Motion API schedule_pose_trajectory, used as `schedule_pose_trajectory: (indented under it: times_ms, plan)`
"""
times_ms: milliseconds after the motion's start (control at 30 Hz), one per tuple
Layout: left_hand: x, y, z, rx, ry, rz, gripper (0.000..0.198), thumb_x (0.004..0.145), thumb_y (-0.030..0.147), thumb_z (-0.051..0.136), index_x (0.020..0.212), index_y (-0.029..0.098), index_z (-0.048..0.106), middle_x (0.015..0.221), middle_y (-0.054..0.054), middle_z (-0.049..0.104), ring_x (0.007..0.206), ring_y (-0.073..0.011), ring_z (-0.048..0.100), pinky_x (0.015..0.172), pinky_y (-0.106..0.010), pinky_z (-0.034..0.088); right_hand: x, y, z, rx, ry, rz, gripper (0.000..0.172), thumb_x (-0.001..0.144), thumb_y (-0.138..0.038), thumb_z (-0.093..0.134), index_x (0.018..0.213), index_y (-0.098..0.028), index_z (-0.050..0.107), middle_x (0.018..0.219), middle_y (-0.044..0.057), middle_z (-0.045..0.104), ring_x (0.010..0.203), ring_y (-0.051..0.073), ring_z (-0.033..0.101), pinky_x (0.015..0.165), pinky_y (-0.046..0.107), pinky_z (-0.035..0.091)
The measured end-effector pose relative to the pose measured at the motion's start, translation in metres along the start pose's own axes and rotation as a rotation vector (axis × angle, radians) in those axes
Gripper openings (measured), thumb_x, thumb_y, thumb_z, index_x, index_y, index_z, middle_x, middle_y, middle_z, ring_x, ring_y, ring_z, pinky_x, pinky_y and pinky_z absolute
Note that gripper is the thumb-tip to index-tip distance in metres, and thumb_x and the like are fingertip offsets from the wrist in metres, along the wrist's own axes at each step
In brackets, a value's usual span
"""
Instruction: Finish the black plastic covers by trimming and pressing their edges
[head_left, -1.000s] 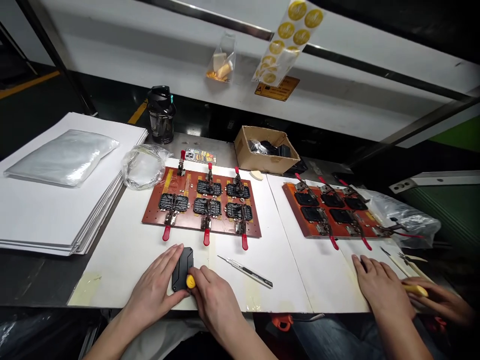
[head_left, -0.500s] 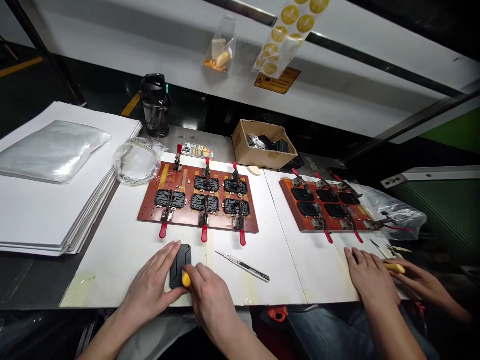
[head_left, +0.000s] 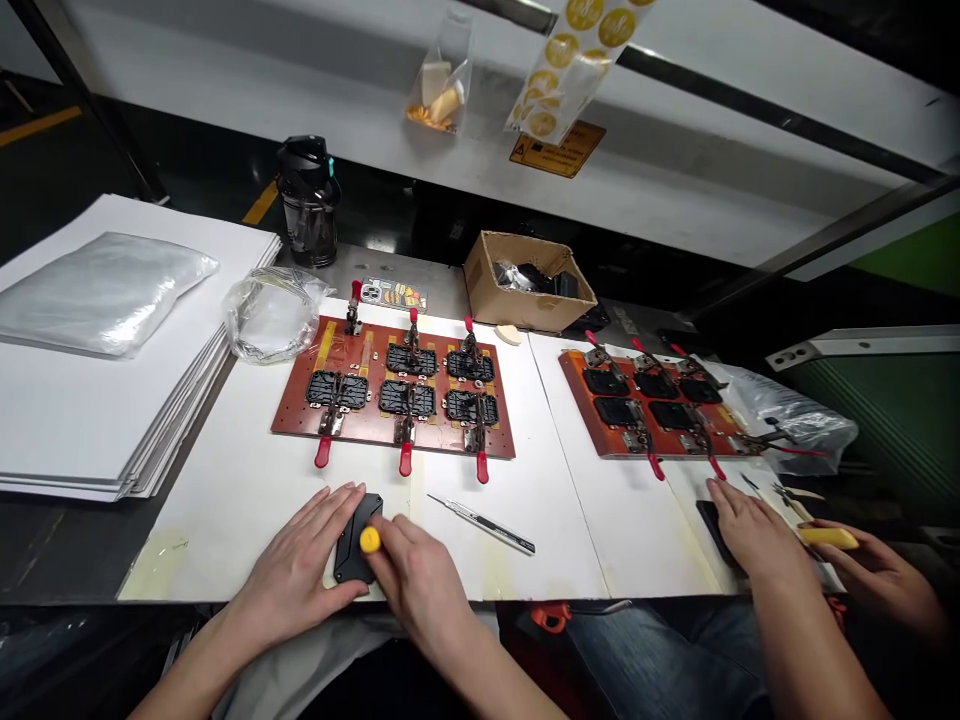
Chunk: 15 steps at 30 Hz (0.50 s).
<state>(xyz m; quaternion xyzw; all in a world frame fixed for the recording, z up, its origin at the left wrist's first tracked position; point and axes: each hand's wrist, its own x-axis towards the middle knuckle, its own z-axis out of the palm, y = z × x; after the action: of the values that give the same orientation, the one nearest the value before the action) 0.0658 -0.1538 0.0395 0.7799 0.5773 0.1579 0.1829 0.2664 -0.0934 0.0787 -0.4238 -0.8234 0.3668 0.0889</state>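
Note:
Flat on the white work surface near the front edge lies a black rectangular plastic cover [head_left: 354, 548]. My left hand [head_left: 300, 555] holds it down from the left, fingers along its far end and thumb at its near corner. A tool with a yellow handle [head_left: 370, 540] is gripped in my right hand [head_left: 420, 570], over the cover's right edge. The handle's end points up at me, and its working tip is hidden. To the right of my right hand lies a utility knife [head_left: 484, 524].
Ahead stands a brown fixture board [head_left: 360, 437] with red-handled clamps over black parts; a second board [head_left: 592, 420] is to its right. A co-worker's hand [head_left: 757, 530] rests on another black part at right. A cardboard box [head_left: 525, 300], phone [head_left: 394, 294] and white sheets [head_left: 112, 420] surround this.
My right hand and the yellow handle have shifted slightly up along the cover; my left hand stays on it. The co-worker's hands have moved right, uncovering a black part.

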Motion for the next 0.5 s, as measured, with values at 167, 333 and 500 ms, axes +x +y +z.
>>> schedule_pose_trajectory:
  times_ms: [167,333,500]
  plan:
    - [0.0,0.001,0.0,0.004,-0.008,-0.027,0.098,0.087,0.036,0.067,0.161,0.021,0.005,0.165,-0.006,0.031,0.151,-0.0223,0.033,0.124,-0.049,0.037,-0.008,0.002,-0.007,-0.041,-0.059,-0.016,0.023,0.102,-0.019,0.051,0.124,-0.024,0.057,0.097,0.001,0.059,0.08,0.016,0.058,0.071,0.024,0.044]
    - [0.001,0.001,0.002,0.005,-0.009,-0.024,0.096,0.088,0.04,0.067,0.161,0.021,0.006,0.166,-0.006,0.029,0.152,-0.022,0.031,0.125,-0.048,0.036,-0.006,0.001,-0.001,-0.042,-0.047,-0.015,0.027,0.103,-0.018,0.049,0.129,-0.024,0.057,0.097,0.001,0.059,0.079,0.015,0.057,0.072,0.023,0.044]
    - [0.001,0.001,0.002,-0.005,-0.011,-0.053,0.099,0.087,0.039,0.069,0.161,0.021,0.006,0.166,-0.006,0.029,0.151,-0.0226,0.032,0.124,-0.048,0.037,-0.025,0.001,-0.015,0.01,-0.178,-0.013,0.027,0.096,-0.011,0.056,0.118,-0.026,0.062,0.097,0.0,0.061,0.081,0.015,0.059,0.071,0.023,0.044]
